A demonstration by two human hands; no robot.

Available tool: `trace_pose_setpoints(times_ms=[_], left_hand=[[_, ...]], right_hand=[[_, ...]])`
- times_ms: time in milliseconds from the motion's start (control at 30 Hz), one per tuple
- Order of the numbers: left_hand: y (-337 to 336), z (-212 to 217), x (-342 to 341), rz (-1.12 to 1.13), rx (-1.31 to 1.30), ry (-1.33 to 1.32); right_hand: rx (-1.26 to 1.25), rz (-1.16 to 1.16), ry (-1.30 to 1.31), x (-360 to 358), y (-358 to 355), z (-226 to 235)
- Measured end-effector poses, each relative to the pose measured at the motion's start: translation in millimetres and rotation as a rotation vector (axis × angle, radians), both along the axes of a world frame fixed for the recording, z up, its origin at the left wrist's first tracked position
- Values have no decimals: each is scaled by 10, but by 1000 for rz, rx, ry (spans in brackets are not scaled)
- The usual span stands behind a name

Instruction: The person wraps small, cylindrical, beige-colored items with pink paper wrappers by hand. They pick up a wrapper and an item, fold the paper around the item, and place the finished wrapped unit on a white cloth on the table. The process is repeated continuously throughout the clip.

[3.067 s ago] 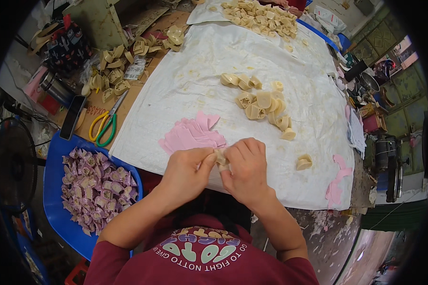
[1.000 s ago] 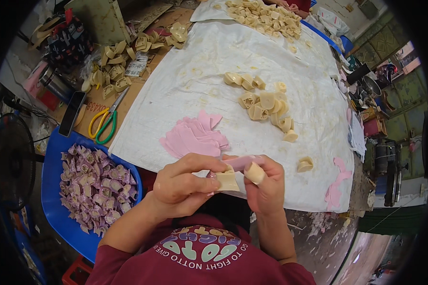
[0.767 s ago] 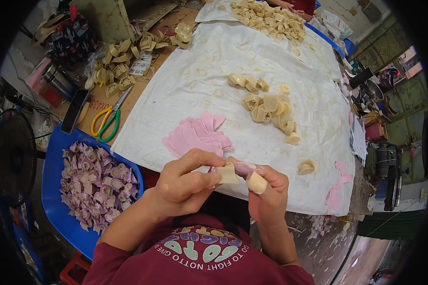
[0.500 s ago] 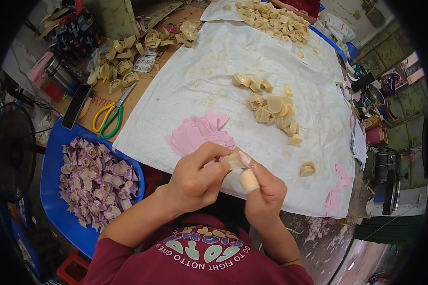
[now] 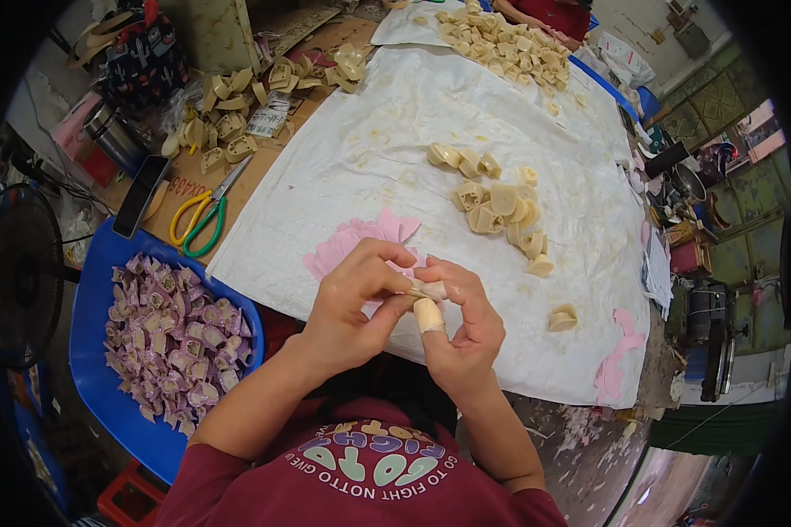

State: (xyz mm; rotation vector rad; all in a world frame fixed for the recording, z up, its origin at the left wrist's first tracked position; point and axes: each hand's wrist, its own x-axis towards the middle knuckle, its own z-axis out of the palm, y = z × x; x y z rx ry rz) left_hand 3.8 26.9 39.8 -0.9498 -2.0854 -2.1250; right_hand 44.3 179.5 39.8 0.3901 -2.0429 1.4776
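Close above the front edge of the white sheet, my left hand [image 5: 353, 294] pinches a small beige molded piece [image 5: 418, 293] between thumb and fingers. My right hand [image 5: 462, 332] grips its other side, with pale coverings on the thumb and a fingertip. Fingers hide most of the piece. Just beyond my left hand lies a stack of thin pink sheets [image 5: 336, 250], partly covered by it. A loose group of beige molded pieces [image 5: 504, 200] sits farther off to the right. One lone beige cup-shaped piece [image 5: 562, 318] rests to the right of my right hand.
At left, a blue tub [image 5: 97, 351] holds many purple-coated pieces. Scissors [image 5: 211, 211] with yellow and green handles and a phone [image 5: 141, 198] lie near it. A large beige heap [image 5: 510, 48] is at the far end, beside another person [image 5: 554, 18]. A pink scrap [image 5: 620, 356] lies right.
Both hands have shifted slightly, the right one moving left and closer to the left. The held piece has been turned and is now more hidden by the fingers.
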Motion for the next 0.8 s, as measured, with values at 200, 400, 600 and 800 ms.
trace_pose_setpoints(times_ms=[200,400,600,800], left_hand=[[73,-41,-22,64,-73,-58],[4,-14,-70,-305,357,-914],[66,-59,-10,-129,222,-690],[41,-107,4,-114,48,-609]], right_hand=[[-200,179,-327,-26,116,-61],[-511,406,-535,-4,265,70],[18,79,-272,0,176,16],[19,86,-272,-32,182,-11]])
